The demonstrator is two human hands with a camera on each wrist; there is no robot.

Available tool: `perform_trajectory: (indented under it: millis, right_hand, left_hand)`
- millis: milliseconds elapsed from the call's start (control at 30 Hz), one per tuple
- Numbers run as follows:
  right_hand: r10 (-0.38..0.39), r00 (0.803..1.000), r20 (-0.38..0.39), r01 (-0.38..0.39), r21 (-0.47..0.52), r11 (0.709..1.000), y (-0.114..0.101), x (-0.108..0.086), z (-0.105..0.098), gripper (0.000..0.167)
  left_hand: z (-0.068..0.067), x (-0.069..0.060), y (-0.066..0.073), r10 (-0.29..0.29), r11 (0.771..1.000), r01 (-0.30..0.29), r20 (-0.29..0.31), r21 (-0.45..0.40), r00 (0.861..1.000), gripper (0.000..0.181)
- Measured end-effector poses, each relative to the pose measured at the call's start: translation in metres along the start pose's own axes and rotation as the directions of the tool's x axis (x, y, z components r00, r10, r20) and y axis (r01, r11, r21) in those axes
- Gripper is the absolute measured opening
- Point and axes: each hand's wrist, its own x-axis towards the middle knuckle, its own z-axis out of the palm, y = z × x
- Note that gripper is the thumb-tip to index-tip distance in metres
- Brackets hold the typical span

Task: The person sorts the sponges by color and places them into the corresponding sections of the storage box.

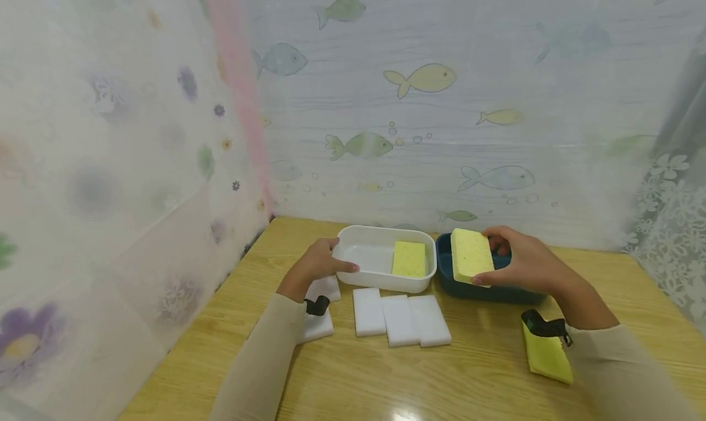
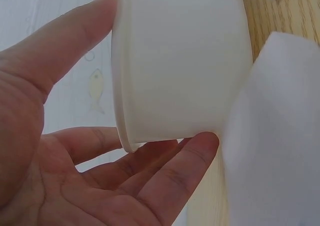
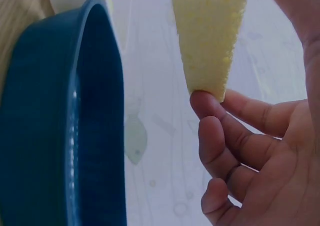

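Observation:
My right hand (image 1: pixel 529 263) pinches a thick yellow sponge (image 1: pixel 471 255) by its edges, thumb at the near side and fingers at the far side. It is held up over the dark blue container (image 1: pixel 491 293); in the right wrist view the sponge (image 3: pixel 207 40) is apart from the blue wall (image 3: pixel 37 121). With thumb and fingers spread around its left end, my left hand (image 1: pixel 318 263) grips the white container (image 1: pixel 375 279). Inside that container, toward its right end, lies another yellow sponge (image 1: pixel 409 259).
Several white foam blocks (image 1: pixel 400 321) lie in front of the white container, with more white blocks (image 1: pixel 317 329) under the left wrist. A yellow piece (image 1: pixel 546 353) lies on the wooden table (image 1: pixel 364 384), partly hidden by the right wrist strap. Patterned curtains (image 1: pixel 331 102) hang behind.

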Motion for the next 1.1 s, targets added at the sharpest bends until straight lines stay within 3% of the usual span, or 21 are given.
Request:
perform_trajectory:
  millis: [333, 633, 767, 1100]
  right_hand:
    - [0.006, 1.000, 0.020, -0.006, 0.021, 1.000, -0.011, 0.033, 0.010, 0.102]
    - [0.018, 0.999, 0.040, -0.018, 0.006, 1.000, -0.014, 0.055, 0.025, 0.106]
    - [0.005, 0.999, 0.050, -0.005, 0.006, 1.000, -0.018, 0.062, 0.031, 0.105]
    - [0.015, 0.997, 0.076, -0.007, -0.101, 0.995, -0.020, 0.082, 0.053, 0.111]
  left_hand:
    - [-0.001, -0.001, -0.001, -0.013, 1.000, 0.013, -0.004, 0.015, 1.000, 0.108]
    - [-0.001, -0.001, -0.002, 0.004, 1.000, -0.004, 0.006, -0.004, 1.000, 0.099]
    - [-0.001, -0.001, -0.003, -0.008, 1.000, 0.008, 0.003, -0.001, 1.000, 0.103]
    - [-0.001, 0.001, -0.002, 0.032, 0.999, -0.032, 0.023, -0.021, 0.999, 0.094]
